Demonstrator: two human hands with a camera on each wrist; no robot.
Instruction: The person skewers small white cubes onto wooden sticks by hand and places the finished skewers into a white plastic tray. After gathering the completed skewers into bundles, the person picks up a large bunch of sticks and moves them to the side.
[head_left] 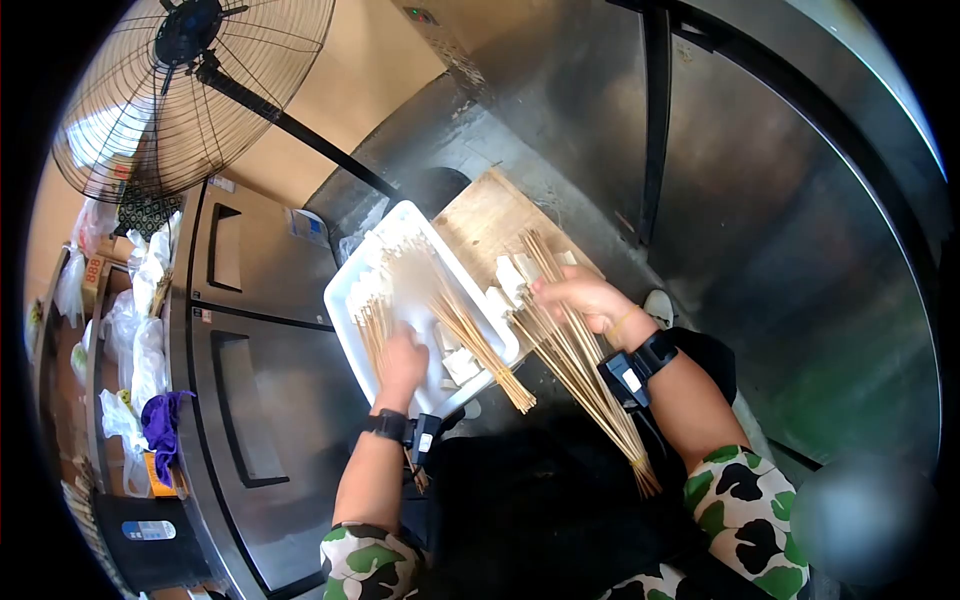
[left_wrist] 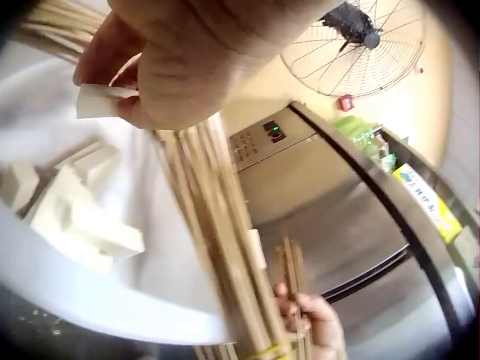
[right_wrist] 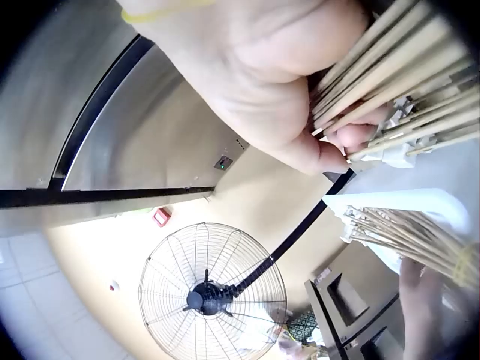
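As the left hand [head_left: 402, 365] works low over the white plastic tray [head_left: 345, 290]: its thumb and a finger pinch a small flat white piece [left_wrist: 101, 102]; how the other fingers lie, I cannot tell fully.
Right hand [head_left: 590, 300]: it grips a loose bundle of thin tan wooden sticks [head_left: 590, 385], with fingers curled round them and the thumb near the stick ends.
Yellow band [right_wrist: 161, 13]: it goes around the right wrist.
White blocks on sticks [head_left: 512, 278]: they are beside the right hand, over the pale wooden board [head_left: 490, 210].
Middle bundle of wooden sticks [head_left: 485, 350]: it lies slantwise across the tray rim, between the two hands; a yellow tie [left_wrist: 271, 352] holds it near one end.
Loose white blocks [head_left: 460, 366]: these are inside the tray, under the middle bundle.
Far part of the tray: many white pieces [head_left: 400, 240] are crowded there, partly blurred.
Sleeves [head_left: 745, 500]: they have green, black and white camouflage pattern.
Black wire fan [head_left: 190, 35]: it stands beyond the tray, at upper left of the head view.
Steel cabinet [head_left: 270, 400]: it is at the left side, near shelves with plastic bags [head_left: 148, 350] and a purple cloth [head_left: 163, 420].
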